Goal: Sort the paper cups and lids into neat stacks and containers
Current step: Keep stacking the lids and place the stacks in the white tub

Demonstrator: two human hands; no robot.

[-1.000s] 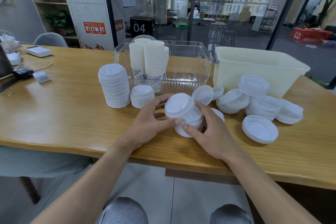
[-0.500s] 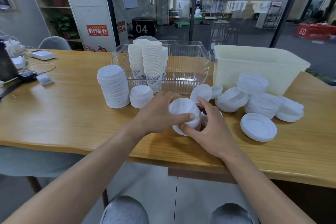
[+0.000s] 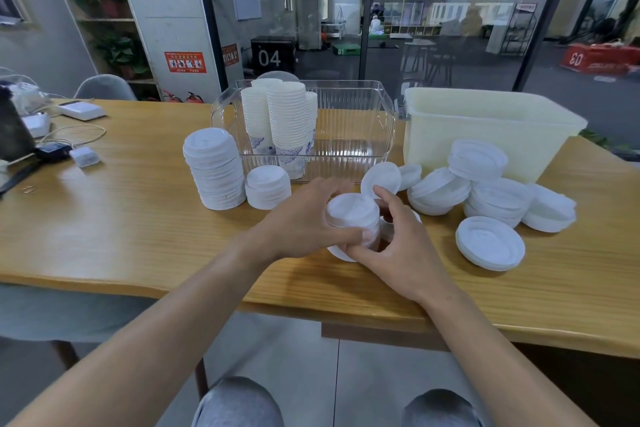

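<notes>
Wood surface (image 3: 104,218), glass wall behind. Left hand (image 3: 304,222) and right hand (image 3: 398,246) both curl their grip round a small lid stack (image 3: 351,215), mid-surface, squaring it up. Step: consolidating lids. Next likely needs moving it beside the tall lid stack (image 3: 214,177).

Both hands, left (image 3: 304,222) and right (image 3: 401,246), cover the sides and base of the small lid stack (image 3: 351,210) at frame centre, so its height cannot be told. The desk (image 3: 104,218) runs off the left and right edges. Cup prints inside the clear bin (image 3: 349,135) are blurred.
</notes>
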